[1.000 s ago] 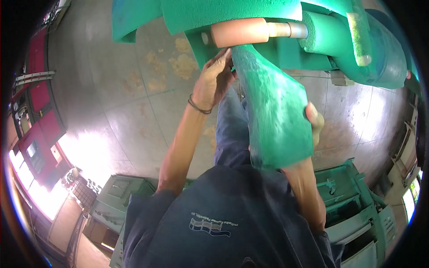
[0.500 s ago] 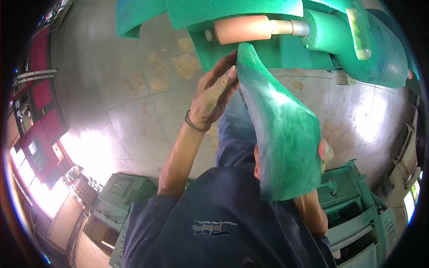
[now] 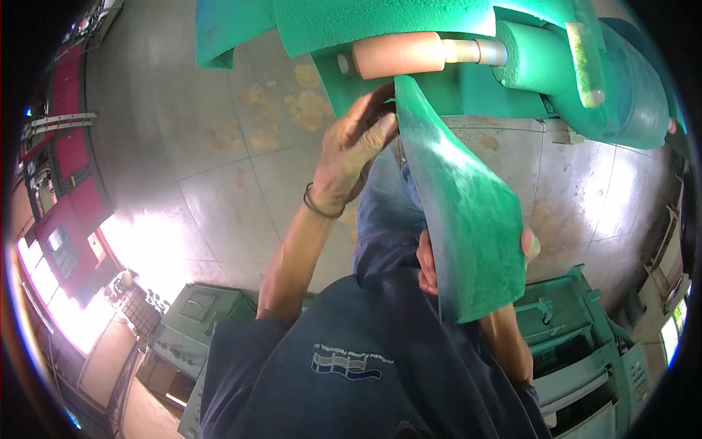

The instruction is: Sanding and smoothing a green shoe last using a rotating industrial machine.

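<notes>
1. Head view looked straight down on a green sheet [image 3: 468, 219], stiff and curved, held on edge between both hands; this sheet served as the landmark for all entries below.
2. Left hand [image 3: 355, 150] was at the sheet's upper end, fingers closed over that edge in a grasp, thumb side toward the camera. A dark band [image 3: 320, 206] circled the wrist just below the hand.
3. Right hand [image 3: 431, 267] was at the sheet's lower end and mostly hidden behind it; fingers showed at the left edge and a thumb tip at the right edge, so it gripped the sheet from underneath.
4. Sheet's upper tip stood just below a pale pink roller [image 3: 398, 55] on a green machine [image 3: 512, 80]; contact between tip and roller could not be determined.
5. Behind the sheet was a grey tiled floor [image 3: 219, 146], stained yellowish left of the sheet's top.
6. Below the sheet's lower right sat green metal equipment [image 3: 578, 344]; more of it stood far to the lower left.
7. Person's dark blue shirt [image 3: 351, 366] filled the frame beneath the sheet.
</notes>
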A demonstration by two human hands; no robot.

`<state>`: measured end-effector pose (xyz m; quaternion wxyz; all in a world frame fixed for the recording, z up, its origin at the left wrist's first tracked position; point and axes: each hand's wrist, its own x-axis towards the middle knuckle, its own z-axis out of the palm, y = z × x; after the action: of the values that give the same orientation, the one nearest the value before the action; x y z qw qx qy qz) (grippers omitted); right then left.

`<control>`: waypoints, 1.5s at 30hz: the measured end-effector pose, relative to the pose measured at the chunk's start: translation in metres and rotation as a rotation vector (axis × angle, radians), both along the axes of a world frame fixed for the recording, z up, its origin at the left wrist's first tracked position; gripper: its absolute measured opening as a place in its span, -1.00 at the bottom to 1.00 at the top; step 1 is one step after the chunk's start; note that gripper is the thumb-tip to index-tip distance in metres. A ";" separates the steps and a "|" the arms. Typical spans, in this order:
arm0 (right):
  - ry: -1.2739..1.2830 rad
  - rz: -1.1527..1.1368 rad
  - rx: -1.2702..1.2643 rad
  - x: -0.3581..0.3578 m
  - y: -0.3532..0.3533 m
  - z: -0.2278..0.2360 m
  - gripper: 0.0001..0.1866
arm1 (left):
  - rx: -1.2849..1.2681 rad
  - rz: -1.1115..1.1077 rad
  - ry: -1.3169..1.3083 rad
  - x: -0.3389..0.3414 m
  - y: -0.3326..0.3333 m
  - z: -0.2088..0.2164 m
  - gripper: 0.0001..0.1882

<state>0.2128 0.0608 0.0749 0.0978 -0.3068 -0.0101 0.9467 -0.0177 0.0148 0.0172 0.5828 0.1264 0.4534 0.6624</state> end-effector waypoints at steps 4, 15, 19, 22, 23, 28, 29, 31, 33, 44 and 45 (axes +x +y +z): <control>0.184 -0.071 -0.093 -0.003 -0.003 -0.009 0.18 | -0.014 -0.005 0.082 0.004 0.003 -0.002 -0.43; 0.109 -0.164 -0.244 -0.032 0.017 -0.030 0.12 | -0.077 0.025 0.065 -0.018 0.016 -0.038 -0.59; 0.276 -0.072 -0.173 -0.011 0.013 -0.033 0.20 | -0.067 0.029 0.036 -0.005 0.014 -0.019 -0.53; 0.336 0.037 -0.104 -0.001 0.014 -0.028 0.32 | -0.035 0.040 0.035 0.003 0.012 -0.005 -0.47; 0.329 0.073 -0.071 0.002 0.014 -0.024 0.31 | -0.033 0.041 0.038 0.005 0.010 -0.001 -0.47; 0.200 0.079 0.094 0.023 0.003 -0.011 0.28 | 0.003 0.023 0.040 0.012 -0.003 0.024 -0.34; 0.135 0.100 0.295 0.025 0.001 -0.005 0.25 | 0.011 0.033 0.048 0.014 -0.007 0.027 -0.34; 0.010 0.141 0.689 0.029 -0.001 0.002 0.23 | 0.280 -0.053 -0.121 0.020 -0.021 0.024 -0.22; -0.032 0.174 0.885 0.029 0.000 0.004 0.25 | 0.275 -0.083 -0.134 0.027 -0.025 0.019 -0.11; -0.285 0.449 0.986 0.010 -0.002 -0.034 0.41 | 0.160 0.008 -0.207 0.036 -0.002 -0.022 -0.22; -0.222 0.309 1.077 0.006 -0.002 -0.042 0.40 | 0.109 -0.004 -0.178 0.032 0.000 -0.029 -0.31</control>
<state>0.2190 0.0585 0.0325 0.0992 -0.3061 -0.5459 0.7736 0.0148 0.0148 -0.0117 0.6144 0.0997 0.3627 0.6935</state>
